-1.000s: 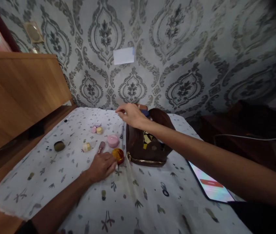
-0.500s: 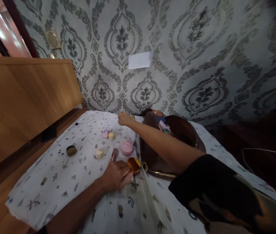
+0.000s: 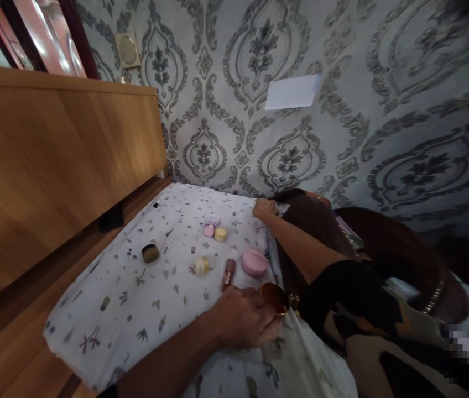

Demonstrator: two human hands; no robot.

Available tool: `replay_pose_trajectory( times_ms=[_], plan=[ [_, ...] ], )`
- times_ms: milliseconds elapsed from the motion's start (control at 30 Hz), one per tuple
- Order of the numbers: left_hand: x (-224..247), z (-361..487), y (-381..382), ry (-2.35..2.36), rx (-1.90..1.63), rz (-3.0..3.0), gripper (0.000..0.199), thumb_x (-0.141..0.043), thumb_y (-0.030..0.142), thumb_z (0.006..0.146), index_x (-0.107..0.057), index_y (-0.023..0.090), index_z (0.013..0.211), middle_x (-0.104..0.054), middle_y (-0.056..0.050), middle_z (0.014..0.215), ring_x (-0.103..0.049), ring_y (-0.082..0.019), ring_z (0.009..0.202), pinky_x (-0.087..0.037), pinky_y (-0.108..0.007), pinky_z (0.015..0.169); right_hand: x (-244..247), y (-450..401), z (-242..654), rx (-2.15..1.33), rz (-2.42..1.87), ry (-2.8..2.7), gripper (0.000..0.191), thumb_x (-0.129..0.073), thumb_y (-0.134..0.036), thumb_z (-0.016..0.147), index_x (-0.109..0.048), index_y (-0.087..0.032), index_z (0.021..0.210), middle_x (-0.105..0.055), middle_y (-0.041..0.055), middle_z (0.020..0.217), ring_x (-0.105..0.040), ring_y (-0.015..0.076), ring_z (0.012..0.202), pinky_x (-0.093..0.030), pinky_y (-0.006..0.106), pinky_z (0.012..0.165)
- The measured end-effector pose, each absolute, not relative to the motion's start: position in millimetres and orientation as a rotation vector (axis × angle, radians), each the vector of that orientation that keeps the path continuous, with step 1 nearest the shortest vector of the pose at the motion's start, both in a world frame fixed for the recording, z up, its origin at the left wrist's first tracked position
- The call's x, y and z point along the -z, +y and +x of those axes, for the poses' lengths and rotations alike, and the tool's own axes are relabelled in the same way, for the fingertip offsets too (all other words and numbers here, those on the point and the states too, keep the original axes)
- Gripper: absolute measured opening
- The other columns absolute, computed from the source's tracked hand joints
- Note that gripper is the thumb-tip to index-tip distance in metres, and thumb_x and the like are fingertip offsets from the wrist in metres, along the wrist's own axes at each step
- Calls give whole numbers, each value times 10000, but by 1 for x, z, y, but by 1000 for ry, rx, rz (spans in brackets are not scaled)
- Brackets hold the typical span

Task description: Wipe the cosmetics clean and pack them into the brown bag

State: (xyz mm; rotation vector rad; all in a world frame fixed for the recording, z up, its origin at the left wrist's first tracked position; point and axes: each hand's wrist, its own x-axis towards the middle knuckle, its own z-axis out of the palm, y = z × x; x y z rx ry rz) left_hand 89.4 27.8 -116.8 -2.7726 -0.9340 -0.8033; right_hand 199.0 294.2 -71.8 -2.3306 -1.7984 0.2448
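My left hand point(image 3: 246, 319) is closed near the front left corner of a brown bag point(image 3: 301, 226). Its fingers press against a round amber disc with a gold rim point(image 3: 274, 298); whatever lies inside the grip is hidden. At the bag's far left corner my right hand point(image 3: 265, 208) is curled shut, and its contents cannot be made out. Beside the left hand lies a mauve and clear lip gloss tube point(image 3: 228, 273). A round pink container point(image 3: 254, 262) sits between the two hands. Left of these stands a small cream jar with a yellow band point(image 3: 202, 266).
The patterned white sheet point(image 3: 114, 309) also bears a pink pot point(image 3: 209, 230), a yellow pot point(image 3: 220, 234) and a dark rounded object point(image 3: 150, 253). A wooden headboard point(image 3: 68, 143) rises at left, a papered wall point(image 3: 243, 127) behind. The bag's opening faces right.
The view has swung left and closer, so everything appears farther right. My right hand has shifted slightly right along the bag's far edge. The left hand stays by the amber disc.
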Motion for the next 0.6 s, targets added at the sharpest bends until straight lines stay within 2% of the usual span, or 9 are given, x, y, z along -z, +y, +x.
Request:
replay_pose_trajectory(
  times_ms=[100,433,600],
  plan=[
    [117,88,29,-912,852,-2753,382,-418,358,964,-626,178,700,-638,-20,593,-620,-166,537,-448,-260,429,84,299,198,-261,-2412,-1693,346,-600,-333,948,-578,-160,1246,-601,102,1247,-625,228,1064,-547,436,886],
    [126,92,35,-888,893,-2710,424,-426,385,956,-660,173,674,-631,-46,544,-606,-175,501,-442,-249,378,97,298,191,-210,-2396,-1585,341,-598,-336,949,-585,-169,1245,-588,113,1277,-616,230,1088,-539,429,909],
    [121,91,34,-919,803,-2746,413,-410,388,970,-687,168,756,-662,-49,609,-645,-186,562,-465,-260,403,91,280,173,-356,-2236,-1742,294,-592,-302,952,-605,-158,1209,-596,103,1278,-595,242,1145,-509,464,961]
  ],
)
